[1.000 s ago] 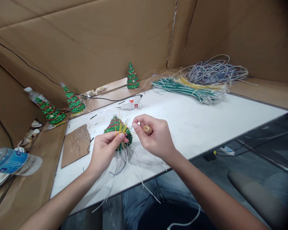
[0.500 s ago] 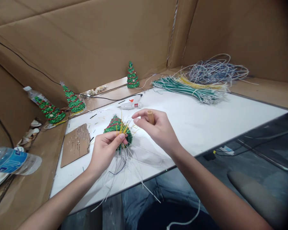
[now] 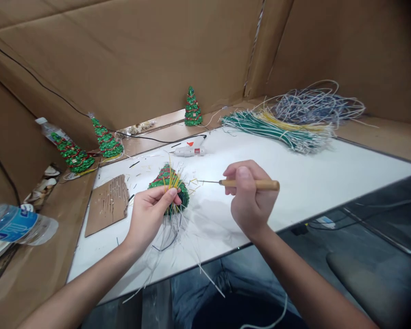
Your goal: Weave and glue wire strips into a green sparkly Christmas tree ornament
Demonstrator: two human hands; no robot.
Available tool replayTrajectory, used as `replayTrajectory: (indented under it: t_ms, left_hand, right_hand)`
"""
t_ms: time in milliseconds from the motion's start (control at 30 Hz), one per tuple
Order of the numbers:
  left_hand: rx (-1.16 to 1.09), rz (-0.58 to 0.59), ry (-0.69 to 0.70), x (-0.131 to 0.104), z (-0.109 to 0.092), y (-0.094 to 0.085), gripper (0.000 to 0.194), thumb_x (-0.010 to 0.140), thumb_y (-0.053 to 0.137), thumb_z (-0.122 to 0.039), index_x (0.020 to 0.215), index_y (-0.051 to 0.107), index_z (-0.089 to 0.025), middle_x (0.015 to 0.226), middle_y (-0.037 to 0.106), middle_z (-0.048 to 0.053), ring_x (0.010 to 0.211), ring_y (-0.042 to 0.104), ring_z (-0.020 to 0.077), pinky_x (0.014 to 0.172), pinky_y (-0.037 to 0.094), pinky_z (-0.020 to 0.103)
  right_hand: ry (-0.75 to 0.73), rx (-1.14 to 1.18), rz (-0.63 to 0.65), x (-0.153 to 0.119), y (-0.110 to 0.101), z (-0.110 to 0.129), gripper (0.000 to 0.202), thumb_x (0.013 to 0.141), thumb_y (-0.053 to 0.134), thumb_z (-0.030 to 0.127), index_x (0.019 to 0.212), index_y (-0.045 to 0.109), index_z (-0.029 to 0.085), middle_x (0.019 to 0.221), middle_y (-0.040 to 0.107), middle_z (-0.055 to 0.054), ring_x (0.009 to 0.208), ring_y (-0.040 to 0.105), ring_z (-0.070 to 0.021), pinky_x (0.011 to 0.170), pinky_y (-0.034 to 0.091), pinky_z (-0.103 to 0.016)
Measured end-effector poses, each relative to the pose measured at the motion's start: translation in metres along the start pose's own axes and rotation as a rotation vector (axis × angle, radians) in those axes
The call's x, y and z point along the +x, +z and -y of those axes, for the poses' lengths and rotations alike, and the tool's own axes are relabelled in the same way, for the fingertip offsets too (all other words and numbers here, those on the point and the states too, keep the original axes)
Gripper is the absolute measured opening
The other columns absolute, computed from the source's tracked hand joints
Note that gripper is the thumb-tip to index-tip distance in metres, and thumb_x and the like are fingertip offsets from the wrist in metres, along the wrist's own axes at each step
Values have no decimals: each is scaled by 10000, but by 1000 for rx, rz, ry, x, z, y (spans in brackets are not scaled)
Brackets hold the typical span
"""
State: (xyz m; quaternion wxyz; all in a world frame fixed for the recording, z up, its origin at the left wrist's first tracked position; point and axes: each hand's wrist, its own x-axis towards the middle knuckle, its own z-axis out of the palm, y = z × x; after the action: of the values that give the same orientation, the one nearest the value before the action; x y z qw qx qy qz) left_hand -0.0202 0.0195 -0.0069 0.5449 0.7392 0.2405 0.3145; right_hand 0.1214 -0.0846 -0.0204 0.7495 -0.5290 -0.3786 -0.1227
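Between its thumb and fingers, my left hand (image 3: 154, 208) pinches a fanned bundle of yellow and white wires (image 3: 173, 179). Right behind the bundle lies a small green tinsel tree (image 3: 162, 175) with red trim, its tip pointing away; white wires trail from its base toward the table's front edge. To the right, my right hand (image 3: 251, 196) is closed round the wooden handle of an awl (image 3: 265, 184). The awl's thin metal shaft points left toward the wires, its tip apart from them.
A glue gun (image 3: 192, 151) lies behind the tree. Torn cardboard (image 3: 106, 205) and a water bottle (image 3: 20, 225) are at left. Three more trees stand or lean at the back, one centrally (image 3: 192, 109). Green wire bundles (image 3: 277, 130) lie back right, beside coiled white wires (image 3: 315, 103).
My right hand has moved right, away from the wires, and turned so the awl now points left with its shaft visible. My left hand keeps its pinch. The view has shifted slightly.
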Motion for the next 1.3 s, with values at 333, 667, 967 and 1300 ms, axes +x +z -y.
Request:
replayTrajectory:
  t_ms: [333, 667, 967, 1300]
  left_hand:
    - [6, -61, 2, 5, 3, -2, 273, 831, 594, -305, 605, 667, -169, 642, 641, 11, 713, 571, 134, 676, 410, 230]
    - [18, -80, -1, 4, 3, -2, 263, 823, 600, -307, 612, 670, -168, 655, 649, 18, 711, 576, 142, 667, 420, 238]
    - [58, -82, 3, 4, 1, 1, 258, 821, 601, -305, 617, 670, -163, 654, 651, 18, 704, 580, 141, 642, 421, 228]
    - [61, -79, -6, 3, 0, 0, 263, 817, 603, -309, 610, 669, -161, 653, 651, 25, 716, 589, 154, 640, 426, 234]
  right_hand:
    - [-262, 115, 16, -21, 5, -13, 197, 730, 569, 48, 876, 578, 181, 679, 568, 8, 561, 586, -136, 450, 475, -261]
    - [-414, 117, 50, -24, 10, -8, 240, 687, 541, -21, 839, 555, 165, 645, 537, 16, 541, 597, -129, 414, 504, -246]
    - [-361, 153, 61, -27, 10, -10, 245, 697, 549, -20, 851, 560, 171, 666, 548, 14, 578, 611, -139, 456, 524, -275]
    - [-321, 174, 56, -28, 10, -9, 231, 708, 541, -7, 844, 561, 178, 649, 546, 19, 586, 616, -149, 460, 515, -284]
